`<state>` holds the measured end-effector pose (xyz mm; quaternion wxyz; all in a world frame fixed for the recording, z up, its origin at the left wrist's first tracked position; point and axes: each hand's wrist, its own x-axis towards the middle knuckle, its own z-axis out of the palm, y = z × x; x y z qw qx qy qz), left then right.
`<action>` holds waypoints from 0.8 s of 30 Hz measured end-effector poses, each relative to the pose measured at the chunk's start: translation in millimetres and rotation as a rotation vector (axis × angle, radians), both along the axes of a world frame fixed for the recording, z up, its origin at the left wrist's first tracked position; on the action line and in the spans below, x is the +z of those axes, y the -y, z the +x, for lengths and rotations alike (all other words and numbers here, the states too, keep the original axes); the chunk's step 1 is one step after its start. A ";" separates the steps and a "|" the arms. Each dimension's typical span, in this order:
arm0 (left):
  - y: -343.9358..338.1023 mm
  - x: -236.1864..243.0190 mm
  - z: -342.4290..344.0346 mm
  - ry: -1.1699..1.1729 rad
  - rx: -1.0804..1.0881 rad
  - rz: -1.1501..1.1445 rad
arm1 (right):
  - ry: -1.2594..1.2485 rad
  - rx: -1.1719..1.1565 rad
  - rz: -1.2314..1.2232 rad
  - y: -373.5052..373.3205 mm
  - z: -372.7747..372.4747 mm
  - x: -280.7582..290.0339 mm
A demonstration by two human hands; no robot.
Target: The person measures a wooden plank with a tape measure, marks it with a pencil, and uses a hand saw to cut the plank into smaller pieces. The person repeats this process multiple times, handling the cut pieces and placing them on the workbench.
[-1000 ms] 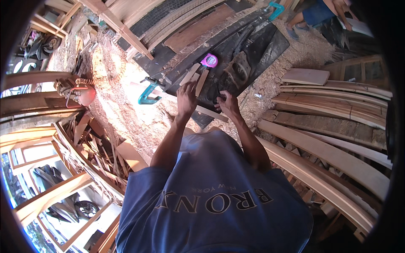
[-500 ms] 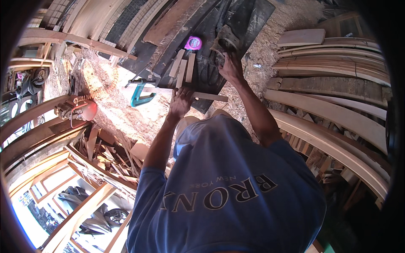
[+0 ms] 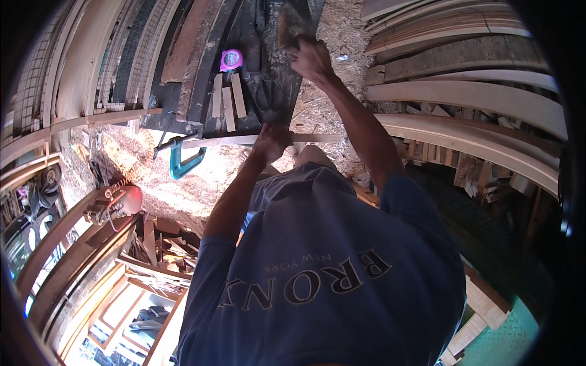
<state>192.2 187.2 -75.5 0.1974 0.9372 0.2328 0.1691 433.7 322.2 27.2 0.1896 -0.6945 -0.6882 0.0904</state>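
My left hand is closed over a long thin wooden strip that crosses the near end of the dark bench. My right hand is up at the bench's right side, fingers closed on a brown block-like tool, which is too blurred to identify. Several short pale wood pieces lie side by side just beyond my left hand. Beyond them sits a pink tape measure. To the right of these rest dark scissors-like handles. A teal clamp is at the strip's left part.
Wood shavings cover the floor around the bench. Long boards are stacked on the right, and mesh-backed frames stand at the left. A red tank-like machine with a coiled hose is at lower left, near scrap wood.
My right hand has moved farther away along the bench with the brown tool. My left hand stays at the strip. The whole view has turned, shifting the bench leftward.
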 end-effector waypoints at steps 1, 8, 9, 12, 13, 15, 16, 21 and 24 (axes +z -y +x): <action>-1.4 0.3 1.0 0.019 -0.026 -0.006 | -0.192 -0.133 0.157 21.6 7.2 16.5; -25.6 5.9 -0.2 0.101 -0.279 -0.033 | -0.302 -0.350 0.450 246.2 -16.4 140.1; -25.4 5.1 -1.0 0.101 -0.293 -0.006 | -0.204 -0.297 0.461 273.4 -28.9 153.2; -22.1 0.3 -2.6 0.106 -0.307 0.003 | -0.443 -0.795 0.267 354.5 -88.0 177.0; -21.9 -1.2 -3.7 0.074 -0.312 -0.017 | -0.584 -0.890 0.519 372.5 -104.0 175.5; -21.4 -2.7 -3.9 -0.008 -0.349 -0.001 | -0.502 -1.055 0.588 405.4 -125.8 172.7; -20.6 -2.5 -4.4 0.017 -0.351 0.006 | -0.352 -1.141 0.530 420.6 -136.7 171.7; -22.3 2.6 -0.9 0.020 -0.381 -0.036 | -0.291 -1.096 0.327 465.3 -184.4 173.7; -21.2 3.3 0.1 0.026 -0.385 -0.144 | -0.337 -1.074 0.255 471.5 -199.6 173.9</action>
